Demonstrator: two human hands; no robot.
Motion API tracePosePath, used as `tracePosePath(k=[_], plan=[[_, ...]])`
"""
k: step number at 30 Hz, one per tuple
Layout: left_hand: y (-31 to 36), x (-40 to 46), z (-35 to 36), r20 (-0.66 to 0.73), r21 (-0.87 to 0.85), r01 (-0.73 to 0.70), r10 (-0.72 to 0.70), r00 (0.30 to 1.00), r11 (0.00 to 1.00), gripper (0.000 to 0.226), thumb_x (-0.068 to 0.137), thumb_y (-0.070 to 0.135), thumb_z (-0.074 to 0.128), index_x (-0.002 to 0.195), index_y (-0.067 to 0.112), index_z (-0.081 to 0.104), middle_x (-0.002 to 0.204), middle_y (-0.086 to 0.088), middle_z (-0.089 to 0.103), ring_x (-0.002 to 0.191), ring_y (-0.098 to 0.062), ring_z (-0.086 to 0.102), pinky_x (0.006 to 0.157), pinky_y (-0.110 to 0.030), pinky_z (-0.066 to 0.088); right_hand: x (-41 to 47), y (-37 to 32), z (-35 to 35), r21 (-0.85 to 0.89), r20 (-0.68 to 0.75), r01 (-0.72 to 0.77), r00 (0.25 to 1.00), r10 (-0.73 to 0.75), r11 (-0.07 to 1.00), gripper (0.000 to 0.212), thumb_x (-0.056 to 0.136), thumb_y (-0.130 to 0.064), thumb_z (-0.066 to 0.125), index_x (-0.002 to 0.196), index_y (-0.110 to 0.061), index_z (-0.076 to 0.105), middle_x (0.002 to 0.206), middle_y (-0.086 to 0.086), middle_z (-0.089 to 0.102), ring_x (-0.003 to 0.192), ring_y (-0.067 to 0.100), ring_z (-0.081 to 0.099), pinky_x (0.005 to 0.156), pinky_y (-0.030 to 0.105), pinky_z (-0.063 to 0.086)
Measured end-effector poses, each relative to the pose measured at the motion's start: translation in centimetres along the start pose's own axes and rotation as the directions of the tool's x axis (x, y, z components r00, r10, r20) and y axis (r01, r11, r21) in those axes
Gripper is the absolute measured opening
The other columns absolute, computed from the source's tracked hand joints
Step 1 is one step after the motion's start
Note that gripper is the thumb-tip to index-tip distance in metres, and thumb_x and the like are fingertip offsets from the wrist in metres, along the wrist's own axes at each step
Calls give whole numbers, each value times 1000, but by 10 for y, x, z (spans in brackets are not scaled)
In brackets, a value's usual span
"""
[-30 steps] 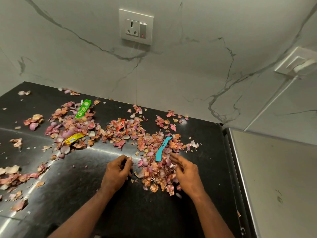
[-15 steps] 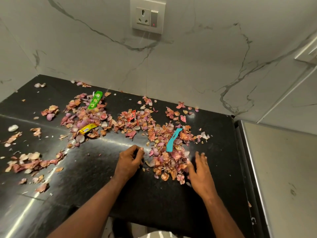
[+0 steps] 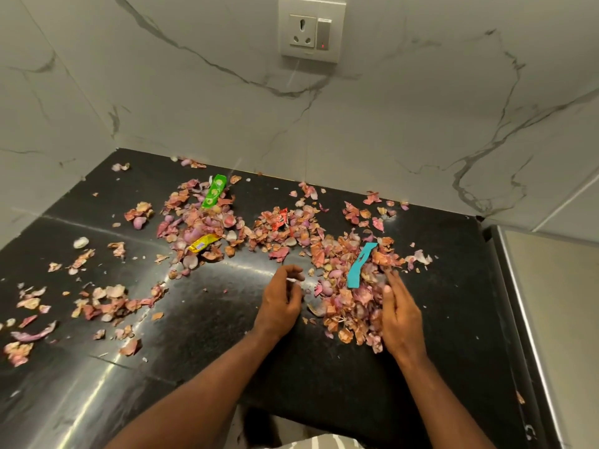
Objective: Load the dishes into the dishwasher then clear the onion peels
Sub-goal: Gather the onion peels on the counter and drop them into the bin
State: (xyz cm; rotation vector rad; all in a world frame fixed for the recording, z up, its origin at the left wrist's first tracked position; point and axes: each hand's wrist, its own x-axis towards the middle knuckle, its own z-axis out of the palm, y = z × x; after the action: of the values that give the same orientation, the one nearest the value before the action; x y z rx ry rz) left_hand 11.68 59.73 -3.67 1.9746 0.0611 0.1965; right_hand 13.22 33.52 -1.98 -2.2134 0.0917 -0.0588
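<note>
Pink and orange onion peels lie scattered over the black countertop (image 3: 210,319). The thickest pile of peels (image 3: 350,296) sits between my hands. My right hand (image 3: 400,314) rests edge-on against the pile's right side, fingers together and stretched out, touching peels. My left hand (image 3: 282,299) is left of the pile with its fingers curled loosely, and a small pale scrap shows at the fingertips. A teal paper strip (image 3: 359,265) lies on top of the pile.
Mixed with the peels are a green wrapper (image 3: 214,191), a yellow wrapper (image 3: 202,243) and a red wrapper (image 3: 280,218). More peels (image 3: 107,301) lie at the left. A marble wall with a socket (image 3: 311,29) stands behind. A steel surface (image 3: 557,319) adjoins on the right.
My right hand has moved from flat on the counter to against the pile's right side, pushing peels leftward. My left hand has stayed beside the pile. The view has shifted slightly.
</note>
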Motion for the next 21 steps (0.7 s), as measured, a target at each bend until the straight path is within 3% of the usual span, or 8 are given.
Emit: tracePosePath(k=[3, 5, 9, 13, 16, 19, 21], plan=[[9, 27, -19, -14, 132, -177, 180, 984, 975, 42, 101, 10, 60, 138, 29, 52, 130, 16, 58, 116, -6, 63, 95, -30, 59, -4, 19, 4, 0, -71, 23, 997, -22, 1000, 52, 109, -49, 33, 156, -32, 43, 154, 6, 54, 141, 24, 51, 113, 56, 47], [12, 64, -38, -104, 267, -175, 209, 972, 948, 46, 102, 12, 60, 146, 21, 50, 143, 8, 54, 134, -4, 52, 113, -32, 48, -4, 20, 7, -7, -78, 29, 997, -30, 1000, 55, 107, -52, 32, 156, -31, 44, 153, 6, 55, 140, 24, 53, 113, 55, 48], [16, 130, -71, -167, 505, 146, -69, 983, 851, 68, 107, 39, 52, 163, 12, 26, 172, -14, 20, 160, -28, 18, 130, -46, 19, -2, 17, 7, -4, -91, 33, 995, -33, 999, 56, 106, -52, 32, 155, -29, 46, 152, 5, 57, 137, 20, 55, 112, 48, 49], [7, 153, -77, -83, 632, 290, -309, 948, 719, 80, 109, 58, 34, 167, 9, 8, 175, -19, 0, 162, -32, 0, 132, -51, 6, -2, 18, 7, 6, -90, 21, 996, -20, 1000, 47, 110, -42, 36, 154, -30, 48, 140, 9, 65, 119, 26, 65, 102, 54, 55], [3, 148, -51, -54, 648, 268, -308, 950, 713, 69, 111, 53, 28, 165, 11, 22, 174, -18, 11, 162, -31, 6, 132, -50, 5, -2, 19, 6, 22, -85, 19, 996, -17, 1000, 43, 109, -33, 41, 151, -31, 48, 130, 10, 69, 104, 18, 64, 95, 55, 58], [9, 138, -20, -41, 517, 139, -138, 990, 845, 44, 112, 40, 38, 147, 16, 50, 151, -11, 53, 142, -27, 46, 123, -53, 33, 0, 18, 4, 26, -100, 26, 995, -23, 999, 42, 109, -28, 44, 150, -28, 53, 140, 4, 66, 120, 14, 63, 105, 42, 54], [14, 126, -2, 13, 427, 58, -70, 997, 902, 36, 112, 36, 39, 140, 20, 56, 135, -4, 62, 124, -19, 55, 112, -48, 46, 2, 17, 5, 4, -104, 32, 994, -32, 999, 42, 109, -25, 45, 150, -25, 55, 148, -1, 60, 129, 5, 54, 107, 26, 45]])
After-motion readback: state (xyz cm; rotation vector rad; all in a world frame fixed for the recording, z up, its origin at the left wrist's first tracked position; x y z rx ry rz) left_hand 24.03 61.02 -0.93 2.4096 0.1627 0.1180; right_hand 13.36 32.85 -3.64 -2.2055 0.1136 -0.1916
